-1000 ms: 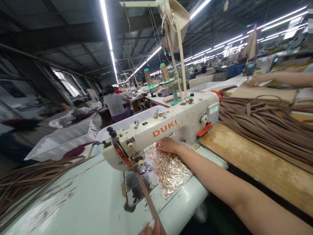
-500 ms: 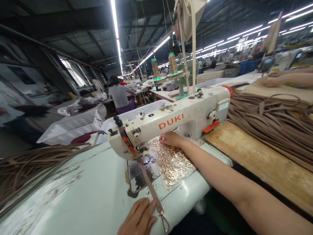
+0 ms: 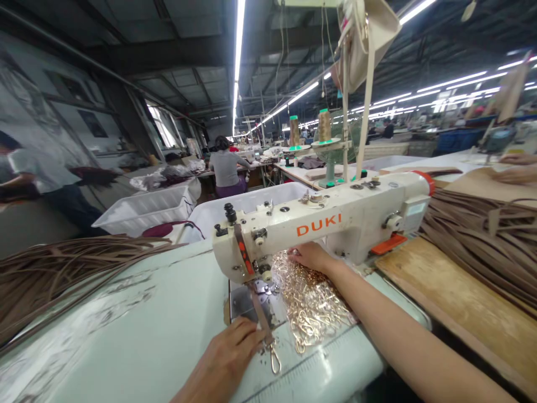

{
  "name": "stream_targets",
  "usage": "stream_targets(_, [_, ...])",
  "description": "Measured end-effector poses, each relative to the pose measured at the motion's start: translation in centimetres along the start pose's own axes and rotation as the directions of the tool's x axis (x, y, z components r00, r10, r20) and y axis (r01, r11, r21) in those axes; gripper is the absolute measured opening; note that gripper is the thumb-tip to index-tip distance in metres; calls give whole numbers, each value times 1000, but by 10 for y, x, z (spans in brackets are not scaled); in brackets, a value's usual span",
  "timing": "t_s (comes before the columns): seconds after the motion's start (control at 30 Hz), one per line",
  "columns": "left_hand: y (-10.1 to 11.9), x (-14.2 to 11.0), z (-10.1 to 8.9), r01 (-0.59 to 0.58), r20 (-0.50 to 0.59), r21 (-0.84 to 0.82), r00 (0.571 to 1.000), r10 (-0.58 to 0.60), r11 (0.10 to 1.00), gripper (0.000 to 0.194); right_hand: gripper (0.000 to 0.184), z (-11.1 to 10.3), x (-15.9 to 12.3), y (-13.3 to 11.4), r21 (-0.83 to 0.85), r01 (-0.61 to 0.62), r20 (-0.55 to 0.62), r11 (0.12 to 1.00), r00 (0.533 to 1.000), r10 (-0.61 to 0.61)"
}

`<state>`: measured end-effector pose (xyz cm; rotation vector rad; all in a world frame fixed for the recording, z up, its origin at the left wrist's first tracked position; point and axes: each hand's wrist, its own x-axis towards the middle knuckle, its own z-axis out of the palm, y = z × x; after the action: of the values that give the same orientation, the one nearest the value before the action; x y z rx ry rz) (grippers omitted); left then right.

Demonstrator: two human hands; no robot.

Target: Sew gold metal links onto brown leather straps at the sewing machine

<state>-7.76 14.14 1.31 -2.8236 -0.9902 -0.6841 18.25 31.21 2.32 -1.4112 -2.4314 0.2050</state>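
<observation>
The left hand rests low on the pale green worktop, at about six-thirty in the view. Its fingers are bent and close together, their tips against the left edge of a narrow brown strap; whether they pinch it, I cannot tell. A metal snap clip on the strap's near end lies at five o'clock from those fingertips, just beside them. From there the strap runs toward eleven o'clock, up to the head of the sewing machine.

At two o'clock from the left fingers, a spread of gold-coloured clips lies below the machine's arm. The right hand reaches in at the far edge of this spread, its fingers curled down among the clips; whether they hold one, I cannot tell.

A wooden board sits at four o'clock. Bundles of brown straps lie at three o'clock and nine o'clock. Beyond the machine are a white tub at ten o'clock and two thread cones near twelve, with a seated co-worker farther back at eleven.
</observation>
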Motion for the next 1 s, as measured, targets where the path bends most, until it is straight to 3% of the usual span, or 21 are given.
stream_targets(0.3, [-32,12,-4,20,67,-50,998,-16,999,24,24,3,1,2,34,8,-24,999,1000,-7])
stream_targets(0.77, [-70,24,-1,24,-32,-48,999,-26,999,30,27,7,3,4,25,0,-35,1000,999,1])
stream_targets(1.0, [-90,21,-5,74,13,-46,997,-74,996,21,35,11,4,5,14,-5,-58,1000,998,5])
